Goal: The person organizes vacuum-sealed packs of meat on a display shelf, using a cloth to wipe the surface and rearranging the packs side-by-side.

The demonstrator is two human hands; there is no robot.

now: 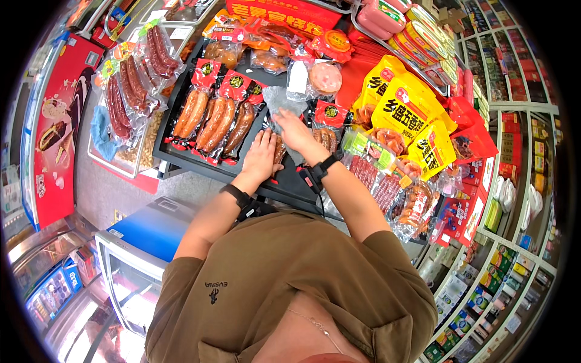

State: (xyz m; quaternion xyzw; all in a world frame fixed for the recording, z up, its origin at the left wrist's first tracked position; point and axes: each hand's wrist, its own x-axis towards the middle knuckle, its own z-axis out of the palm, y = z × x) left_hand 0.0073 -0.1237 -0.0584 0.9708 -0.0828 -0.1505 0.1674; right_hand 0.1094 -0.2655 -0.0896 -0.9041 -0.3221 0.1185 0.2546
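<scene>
My left hand [261, 155] lies on the left edge of a dark sausage pack [279, 152] on the black display tray [218, 170]. My right hand [292, 129] rests on a grey cloth [283, 103] at the upper end of that pack; whether its fingers grip the cloth I cannot tell. Left of my hands, several vacuum packs of sausages [217, 125] with red and black tops lie side by side. To the right is another sausage pack [327, 131], partly behind my right forearm. A round sliced-meat pack [325, 78] lies beyond the cloth.
Yellow food bags [401, 106] and packs of thin red sausages [363, 170] crowd the right side. Dark sausage packs [131, 86] and a blue cloth [102, 131] lie on a clear-lidded bin at left. A blue and white freezer [150, 231] stands near my left elbow. Shelves [517, 109] line the far right.
</scene>
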